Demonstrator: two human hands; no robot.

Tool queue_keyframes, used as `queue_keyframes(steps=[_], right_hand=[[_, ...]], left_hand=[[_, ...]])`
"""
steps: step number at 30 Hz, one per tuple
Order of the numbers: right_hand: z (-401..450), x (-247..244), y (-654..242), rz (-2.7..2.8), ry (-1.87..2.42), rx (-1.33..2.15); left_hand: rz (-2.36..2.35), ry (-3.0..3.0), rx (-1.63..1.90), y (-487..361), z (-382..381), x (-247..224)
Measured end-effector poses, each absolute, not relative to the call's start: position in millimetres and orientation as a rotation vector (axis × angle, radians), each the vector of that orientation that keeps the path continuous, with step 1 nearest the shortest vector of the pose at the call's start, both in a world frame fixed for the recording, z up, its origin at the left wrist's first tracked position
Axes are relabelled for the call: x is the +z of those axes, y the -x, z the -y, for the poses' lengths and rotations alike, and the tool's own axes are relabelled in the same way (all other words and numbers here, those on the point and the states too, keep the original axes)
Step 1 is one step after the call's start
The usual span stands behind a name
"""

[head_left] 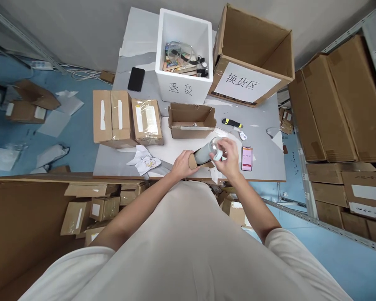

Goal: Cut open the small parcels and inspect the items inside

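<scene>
My left hand (182, 164) is closed around a small cardboard box (193, 161) near the table's front edge. A pale, see-through bottle (203, 154) sticks out of the box's end toward the right. My right hand (228, 158) has its fingers closed on the bottle's upper end, by a light blue-white part. The lower part of the bottle is hidden inside the box. Just beyond my hands stands an open cardboard box (192, 132) with low walls. To the right of my right hand lies a phone with a pink screen (246, 159).
At the back stand a white foam box (184, 90) holding mixed items and a large open carton (253, 58). Two taped parcels (112, 119) sit at left, near crumpled paper (144, 161) and a black phone (136, 79). A yellow-black cutter (232, 123) lies at right.
</scene>
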State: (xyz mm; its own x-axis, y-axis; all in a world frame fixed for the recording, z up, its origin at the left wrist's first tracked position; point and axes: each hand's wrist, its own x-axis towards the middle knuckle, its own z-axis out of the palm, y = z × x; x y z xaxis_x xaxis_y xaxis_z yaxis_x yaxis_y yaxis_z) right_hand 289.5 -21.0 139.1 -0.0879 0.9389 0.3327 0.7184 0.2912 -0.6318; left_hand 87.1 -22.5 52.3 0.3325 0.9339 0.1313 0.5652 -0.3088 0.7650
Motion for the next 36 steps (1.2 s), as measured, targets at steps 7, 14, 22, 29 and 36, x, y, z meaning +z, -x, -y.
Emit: queue_keyframes(steps=[7,14,22,29,36], right_hand=[[26,109,-259,2.475,1.784,0.239],[14,117,-239,2.718,1.943,0.268],[7,122,-257,2.688,1.866,0.845],[16,116,-247,2.388,2.096,0.802],[4,120,-235,2.358,2.274,0.797]], left_hand=[[-1.277,-1.985,0.809,-80,27,50],[-1.237,-1.991,0.816,-77,29,48],[-1.214,-1.982,0.759,-67,30,46],[-1.201,-1.926,0.756,-60,32,48],[-1.197,-1.896,0.768,-62,31,51]])
